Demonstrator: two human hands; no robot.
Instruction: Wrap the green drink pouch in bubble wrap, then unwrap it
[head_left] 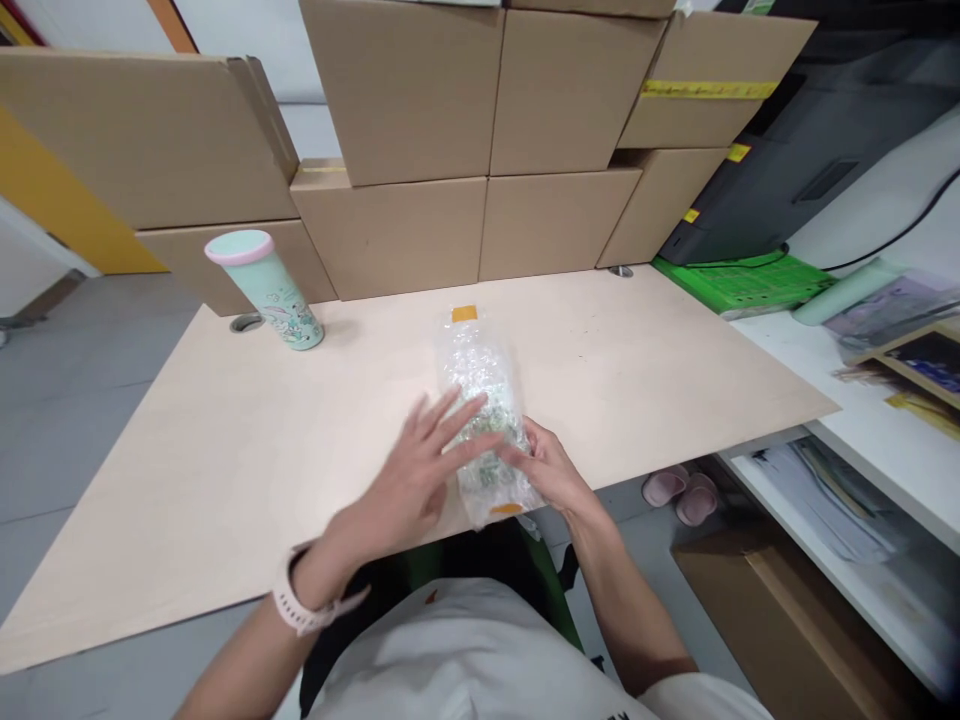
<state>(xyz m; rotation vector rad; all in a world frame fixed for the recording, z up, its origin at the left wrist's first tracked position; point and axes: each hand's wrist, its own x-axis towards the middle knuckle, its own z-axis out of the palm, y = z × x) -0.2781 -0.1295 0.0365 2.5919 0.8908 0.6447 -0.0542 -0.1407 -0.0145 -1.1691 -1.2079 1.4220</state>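
A bubble-wrapped package (pixel 480 370) lies at the front edge of the table, with orange tape at its far and near ends. Something green and white shows faintly through the wrap; its kind is hidden. My right hand (pixel 551 467) grips the package's right side, thumb on top and fingers against the edge. Over its left part is my left hand (pixel 420 465), fingers spread and slightly blurred; whether the fingertips touch the wrap I cannot tell. A pale watch strap circles my left wrist.
On the light wooden table (pixel 225 470) a mint tumbler (pixel 274 295) with a pink-rimmed lid stands at the left. Stacked cardboard boxes (pixel 409 235) line the back. A green crate-like item (pixel 742 285) sits at the right, beside a white shelf (pixel 877 400). Pink slippers (pixel 696 498) lie below.
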